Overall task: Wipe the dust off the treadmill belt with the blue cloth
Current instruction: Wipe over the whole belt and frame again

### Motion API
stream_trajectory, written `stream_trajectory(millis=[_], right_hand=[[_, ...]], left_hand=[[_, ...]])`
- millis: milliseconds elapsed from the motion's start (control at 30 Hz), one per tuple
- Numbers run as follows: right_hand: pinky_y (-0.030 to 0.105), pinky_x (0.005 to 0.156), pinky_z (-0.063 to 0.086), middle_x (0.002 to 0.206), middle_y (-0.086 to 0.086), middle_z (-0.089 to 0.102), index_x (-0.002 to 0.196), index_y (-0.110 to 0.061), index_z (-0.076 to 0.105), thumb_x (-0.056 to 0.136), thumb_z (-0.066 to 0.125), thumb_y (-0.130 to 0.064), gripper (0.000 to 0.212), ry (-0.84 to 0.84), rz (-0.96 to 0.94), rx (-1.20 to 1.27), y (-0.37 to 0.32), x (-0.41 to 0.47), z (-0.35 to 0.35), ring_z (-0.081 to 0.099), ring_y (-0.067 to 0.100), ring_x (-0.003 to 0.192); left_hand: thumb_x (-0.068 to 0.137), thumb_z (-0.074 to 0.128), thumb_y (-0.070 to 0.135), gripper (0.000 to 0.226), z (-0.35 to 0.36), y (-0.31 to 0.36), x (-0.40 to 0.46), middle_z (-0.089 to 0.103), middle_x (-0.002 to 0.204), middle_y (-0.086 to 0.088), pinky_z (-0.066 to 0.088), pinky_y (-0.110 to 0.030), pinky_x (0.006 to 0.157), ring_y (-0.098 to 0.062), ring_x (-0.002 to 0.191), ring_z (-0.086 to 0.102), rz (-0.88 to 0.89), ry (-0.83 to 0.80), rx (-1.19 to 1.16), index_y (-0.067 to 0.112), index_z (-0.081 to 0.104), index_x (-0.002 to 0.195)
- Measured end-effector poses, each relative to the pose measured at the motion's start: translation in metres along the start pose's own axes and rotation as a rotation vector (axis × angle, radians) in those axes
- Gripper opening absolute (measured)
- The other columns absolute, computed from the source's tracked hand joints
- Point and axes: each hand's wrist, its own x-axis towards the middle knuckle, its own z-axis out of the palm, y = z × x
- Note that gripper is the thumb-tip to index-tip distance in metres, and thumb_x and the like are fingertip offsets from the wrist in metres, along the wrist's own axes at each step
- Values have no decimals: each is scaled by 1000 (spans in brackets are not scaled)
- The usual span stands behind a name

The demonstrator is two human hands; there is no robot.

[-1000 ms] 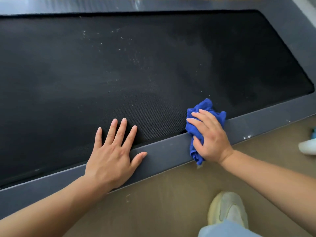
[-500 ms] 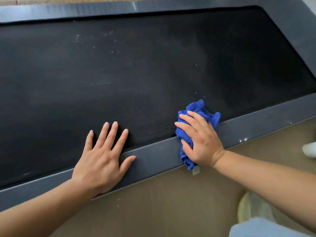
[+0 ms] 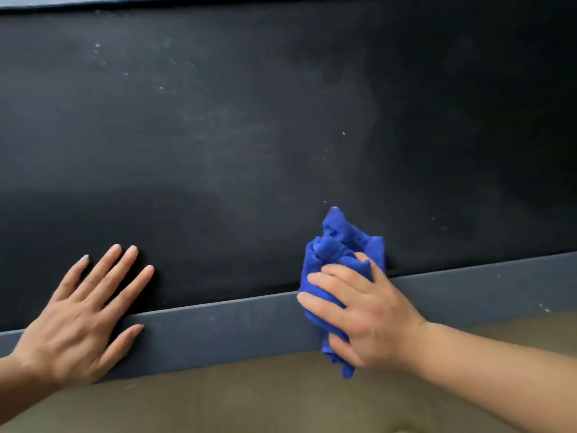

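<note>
Black belt (image 3: 249,135) fills view, dusty grey haze and specks mid-belt. Grey rail (image 3: 234,332) along near edge. Left hand (image 3: 78,323) flat, fingers spread, bracing on rail and belt. Right hand (image 3: 359,317) bunches cloth (image 3: 340,242) at belt edge. Wiping underway; next stroke probably needs to push outward over the haze.

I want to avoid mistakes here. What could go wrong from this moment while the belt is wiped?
The blue cloth is bunched under the right hand, half on the side rail, so strokes may miss the specks far up the belt. The left hand lies on the belt and may smear it.
</note>
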Motion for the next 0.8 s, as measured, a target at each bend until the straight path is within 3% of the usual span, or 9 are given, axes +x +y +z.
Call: stream_trajectory(millis=[100, 267, 333, 433, 533, 633, 733, 800], right_hand=[[64, 101, 39, 124, 12, 69, 123, -20, 74, 74, 62, -32, 52, -67, 75, -62, 59, -63, -27, 56, 31, 118], [69, 99, 39, 121, 13, 70, 124, -19, 70, 81, 51, -33, 49, -42, 57, -15, 76, -80, -25, 55, 31, 118], [69, 99, 39, 122, 13, 70, 124, -18, 69, 84, 48, -35, 48, -46, 62, 2, 75, -78, -24, 55, 32, 119], [68, 101, 39, 123, 12, 70, 119, -18, 76, 84, 48, -36, 49, -52, 81, 1, 75, -81, -25, 55, 31, 120], [68, 101, 39, 124, 12, 70, 119, -18, 76, 81, 50, -36, 50, -58, 78, -22, 72, -79, -26, 55, 32, 120], [67, 101, 38, 124, 12, 69, 119, -16, 76, 73, 58, -33, 53, -68, 68, -44, 71, -75, -28, 55, 33, 120], [66, 104, 36, 126, 13, 68, 120, -14, 75, 72, 57, -33, 55, -85, 70, -47, 70, -74, -30, 54, 34, 121], [66, 104, 35, 126, 14, 68, 123, -14, 74, 75, 55, -33, 55, -93, 73, -33, 72, -74, -30, 54, 35, 121]], left_hand=[[89, 42, 48, 79, 3, 3, 1, 22, 165, -23, 22, -72, 114, -45, 152, 21, -20, -47, 21, -1, 42, 150], [81, 48, 46, 84, 9, 0, 0, 21, 165, -25, 18, -78, 112, -49, 151, 18, -59, -47, 1, -2, 42, 149], [87, 44, 51, 82, 15, 5, -3, 18, 166, -22, 18, -79, 111, -49, 152, 18, -66, 20, 2, 9, 33, 157], [99, 19, 63, 76, 6, 1, 6, 6, 171, -8, 19, -74, 114, -43, 151, 17, -34, -2, -11, 23, 11, 163], [100, 16, 63, 75, 9, 7, -1, 2, 171, -7, 23, -76, 111, -44, 153, 13, -32, 19, -55, 23, 9, 163], [99, 23, 65, 84, 5, 36, 28, 6, 170, -18, 12, -71, 118, -44, 155, 5, -118, 47, -133, 10, 14, 162], [97, 30, 61, 84, -14, 73, 90, 8, 169, -21, 10, -68, 120, -38, 156, 3, 62, 22, -93, 7, 22, 160], [99, 27, 61, 81, -19, 84, 109, 6, 169, -18, 11, -68, 120, -33, 157, 0, 101, 18, -61, 11, 18, 162]])
